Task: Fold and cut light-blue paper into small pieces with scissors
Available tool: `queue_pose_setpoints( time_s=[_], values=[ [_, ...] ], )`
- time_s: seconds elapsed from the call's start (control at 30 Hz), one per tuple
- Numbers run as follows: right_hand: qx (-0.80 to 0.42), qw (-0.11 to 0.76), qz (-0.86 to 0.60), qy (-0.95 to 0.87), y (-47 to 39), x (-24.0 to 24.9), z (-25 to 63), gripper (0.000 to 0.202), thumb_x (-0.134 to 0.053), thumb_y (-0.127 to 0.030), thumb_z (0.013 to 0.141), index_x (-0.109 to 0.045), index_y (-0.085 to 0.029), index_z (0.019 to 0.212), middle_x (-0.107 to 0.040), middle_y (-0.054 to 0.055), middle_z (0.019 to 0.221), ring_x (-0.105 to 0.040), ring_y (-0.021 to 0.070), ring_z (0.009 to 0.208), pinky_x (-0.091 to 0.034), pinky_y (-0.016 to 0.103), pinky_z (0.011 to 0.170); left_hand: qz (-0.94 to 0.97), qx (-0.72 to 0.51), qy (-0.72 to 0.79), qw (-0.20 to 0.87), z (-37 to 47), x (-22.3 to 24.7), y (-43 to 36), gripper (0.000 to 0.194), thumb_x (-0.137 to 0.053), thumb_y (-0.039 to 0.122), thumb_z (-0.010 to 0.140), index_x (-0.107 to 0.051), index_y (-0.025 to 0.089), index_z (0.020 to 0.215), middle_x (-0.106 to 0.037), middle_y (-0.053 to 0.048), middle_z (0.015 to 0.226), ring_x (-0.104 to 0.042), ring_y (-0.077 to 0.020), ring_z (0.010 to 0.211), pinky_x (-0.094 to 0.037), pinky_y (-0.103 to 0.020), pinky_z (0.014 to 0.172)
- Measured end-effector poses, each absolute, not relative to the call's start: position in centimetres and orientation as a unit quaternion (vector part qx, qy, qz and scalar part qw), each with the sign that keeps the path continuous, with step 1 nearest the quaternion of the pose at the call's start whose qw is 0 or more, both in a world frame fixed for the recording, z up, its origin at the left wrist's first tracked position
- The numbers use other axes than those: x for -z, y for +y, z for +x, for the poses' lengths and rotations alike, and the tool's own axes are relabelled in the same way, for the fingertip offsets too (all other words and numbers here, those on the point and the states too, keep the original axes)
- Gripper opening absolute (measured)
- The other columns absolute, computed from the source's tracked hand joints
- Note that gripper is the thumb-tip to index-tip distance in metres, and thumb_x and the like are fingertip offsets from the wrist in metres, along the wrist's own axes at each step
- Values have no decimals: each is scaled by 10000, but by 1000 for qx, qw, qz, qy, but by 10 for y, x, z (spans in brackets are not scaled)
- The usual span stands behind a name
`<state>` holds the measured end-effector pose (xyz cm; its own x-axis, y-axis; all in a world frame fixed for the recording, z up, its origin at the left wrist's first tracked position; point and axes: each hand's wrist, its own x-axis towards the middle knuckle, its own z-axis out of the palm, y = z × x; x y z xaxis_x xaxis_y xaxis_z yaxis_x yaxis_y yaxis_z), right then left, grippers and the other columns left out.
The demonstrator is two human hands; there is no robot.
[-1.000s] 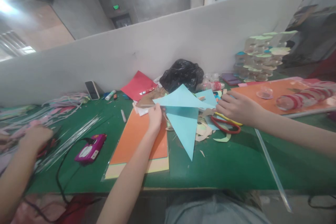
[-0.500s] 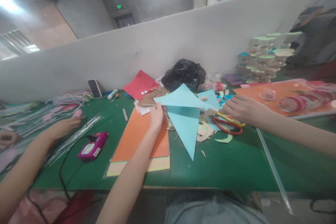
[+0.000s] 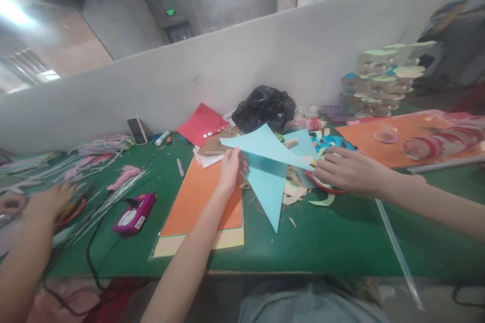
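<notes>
A sheet of light blue paper (image 3: 265,181) is folded over on itself, one pointed corner hanging toward the table's front edge. My left hand (image 3: 230,167) is closed on its left part, thumb and fingers pinching near the fold. My right hand (image 3: 337,169) is closed at the sheet's right tip, the fingertips partly hidden. Under that hand lies a pair of scissors with a red handle (image 3: 328,189), mostly covered. Behind the sheet are another piece of light blue paper (image 3: 303,144) and paper scraps (image 3: 295,192).
Orange paper (image 3: 204,202) lies left, beside a purple box with a cord (image 3: 135,213) and a pink glue gun (image 3: 127,176). A co-worker's hand (image 3: 49,199) is at far left. A black plastic bag (image 3: 263,106) stands behind; a clear stick (image 3: 399,252) overhangs the front edge.
My right hand has moved down a little, bringing the paper's right tip lower and covering more of the scissors. The co-worker's hand has drawn left, away from the glue gun.
</notes>
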<state>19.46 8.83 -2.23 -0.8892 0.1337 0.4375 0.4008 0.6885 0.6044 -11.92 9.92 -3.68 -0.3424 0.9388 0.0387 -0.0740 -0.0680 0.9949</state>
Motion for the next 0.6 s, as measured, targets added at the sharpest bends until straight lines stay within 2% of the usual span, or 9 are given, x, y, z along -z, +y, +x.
queue_pose_setpoints(
  time_s=[0.17,0.23,0.3,0.37,0.47,0.6],
  values=[
    [385,190,-91,-899,65,15,175,259,-457,-45,923,-625,-185,785,-603,36,719,-520,168,683,-365,333,766,464,-507,593,420,-99,28,84,242,-670,388,810,-563,171,816,-622,-11,660,-495,-82,469,-375,-215,461],
    [374,199,-89,-902,54,16,163,238,-466,-75,935,-629,-178,795,-580,31,696,-516,173,672,-371,345,766,470,-498,586,433,-92,27,80,227,-699,356,781,-584,164,815,-630,-19,655,-526,-103,504,-398,-226,481],
    [363,209,-87,-904,45,18,152,215,-482,-89,932,-625,-175,797,-555,20,676,-504,177,656,-373,358,769,452,-527,556,457,-88,29,79,213,-710,317,758,-616,160,867,-680,-42,742,-602,-140,609,-466,-246,555],
    [344,228,-82,-907,40,20,142,200,-500,-100,929,-606,-181,781,-549,16,678,-489,177,653,-370,360,772,413,-579,510,483,-87,31,79,249,-702,303,755,-637,165,951,-725,-65,904,-664,-179,777,-528,-285,694],
    [324,263,-102,-903,44,25,137,206,-495,-146,953,-581,-188,771,-555,17,684,-469,175,652,-351,346,737,365,-642,467,486,-90,31,80,303,-705,298,755,-635,177,1024,-725,-82,1100,-675,-215,984,-536,-337,867],
    [336,261,-275,-862,61,35,151,243,-465,-157,973,-555,-184,749,-543,25,647,-487,178,632,-300,325,644,332,-696,436,464,-100,29,85,303,-694,241,758,-620,189,1046,-706,-87,1199,-659,-215,1087,-518,-341,956]
  ],
)
